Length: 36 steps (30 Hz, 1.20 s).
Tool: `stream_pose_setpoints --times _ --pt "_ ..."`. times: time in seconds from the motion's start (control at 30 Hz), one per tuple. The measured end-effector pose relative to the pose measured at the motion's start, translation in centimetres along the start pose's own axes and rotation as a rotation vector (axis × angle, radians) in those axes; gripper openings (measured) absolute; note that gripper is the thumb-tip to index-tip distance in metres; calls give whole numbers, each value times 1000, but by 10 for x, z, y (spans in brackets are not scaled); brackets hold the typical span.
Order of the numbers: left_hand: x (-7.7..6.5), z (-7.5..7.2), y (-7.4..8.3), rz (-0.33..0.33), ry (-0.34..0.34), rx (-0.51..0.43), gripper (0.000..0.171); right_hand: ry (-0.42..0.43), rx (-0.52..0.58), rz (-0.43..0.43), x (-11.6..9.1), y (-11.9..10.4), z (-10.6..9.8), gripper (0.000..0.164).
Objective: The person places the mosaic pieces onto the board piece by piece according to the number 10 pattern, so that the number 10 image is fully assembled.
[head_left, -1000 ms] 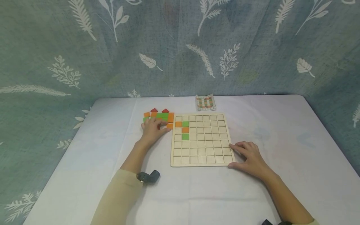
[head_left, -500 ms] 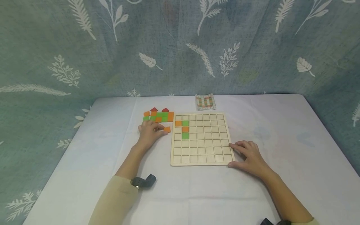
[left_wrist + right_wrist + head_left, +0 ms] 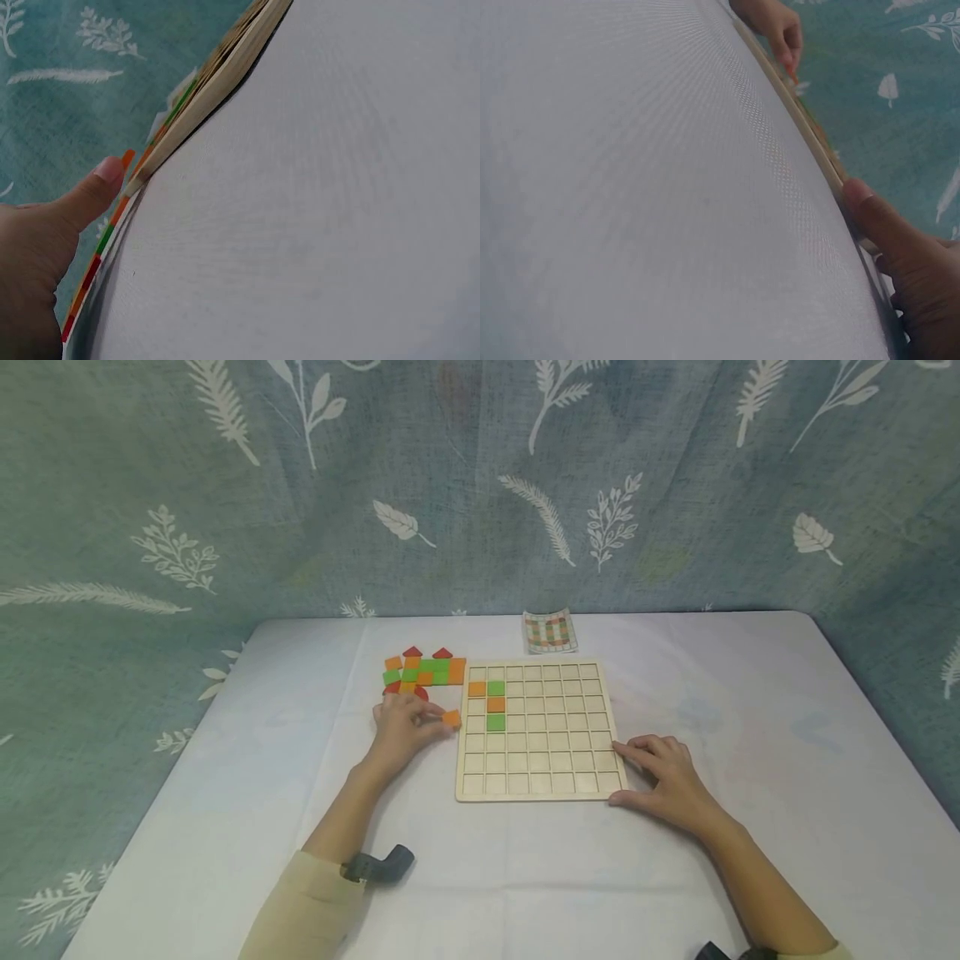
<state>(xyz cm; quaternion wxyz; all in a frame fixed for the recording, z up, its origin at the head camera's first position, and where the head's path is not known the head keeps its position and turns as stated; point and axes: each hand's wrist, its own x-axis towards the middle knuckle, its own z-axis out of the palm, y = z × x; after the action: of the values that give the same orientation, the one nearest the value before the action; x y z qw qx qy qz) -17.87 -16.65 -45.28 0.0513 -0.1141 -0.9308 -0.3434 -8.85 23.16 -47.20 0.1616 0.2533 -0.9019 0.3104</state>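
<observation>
Between the thumb and fingers of my left hand (image 3: pixel 405 731) is a small orange square tile (image 3: pixel 451 718), pinched just off the left edge of the wooden grid board (image 3: pixel 555 760). The left wrist view shows the thumb (image 3: pixel 109 171) against the orange tile (image 3: pixel 128 159), which stands above the board's rim. Two orange and two green tiles (image 3: pixel 496 722) lie in squares at the board's upper left. My right hand (image 3: pixel 671 785) touches the board's lower right corner, thumb and forefinger spread along its edge. In the right wrist view its thumb (image 3: pixel 862 199) rests on the rim.
A cluster of orange, green and red pieces (image 3: pixel 425 678) lies left of the board, partly behind the left hand. Behind the board is a card with a coloured checked pattern (image 3: pixel 551 632). The white table (image 3: pixel 750 693) ends at a leaf-patterned cloth (image 3: pixel 465 485).
My left hand has drawn the orange tile away from the cluster, towards me, and now holds it beside the board's edge. More red pieces show behind the hand. The right hand stays put.
</observation>
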Motion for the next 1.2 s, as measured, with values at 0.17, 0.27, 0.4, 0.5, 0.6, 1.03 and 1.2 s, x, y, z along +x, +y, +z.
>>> stream_pose_setpoints --times 0.17,0.27,0.4,0.5,0.6,1.03,1.2 --pt "-3 4 5 36 -31 -1 32 1 0 -1 0 1 0 71" --pt "-4 9 10 64 -47 6 30 4 4 2 0 1 -1 71" --pt "-7 15 17 98 -57 7 30 -2 1 4 0 1 0 71" --pt "-9 19 22 126 -52 4 30 -3 -3 5 0 1 0 71" --pt "-9 23 27 157 -52 23 31 1 -5 7 1 1 0 71" --pt "-11 32 37 207 -78 101 35 8 -5 -12 0 1 1 72" --pt "-10 33 38 216 -80 97 37 7 -2 -12 0 2 1 71"
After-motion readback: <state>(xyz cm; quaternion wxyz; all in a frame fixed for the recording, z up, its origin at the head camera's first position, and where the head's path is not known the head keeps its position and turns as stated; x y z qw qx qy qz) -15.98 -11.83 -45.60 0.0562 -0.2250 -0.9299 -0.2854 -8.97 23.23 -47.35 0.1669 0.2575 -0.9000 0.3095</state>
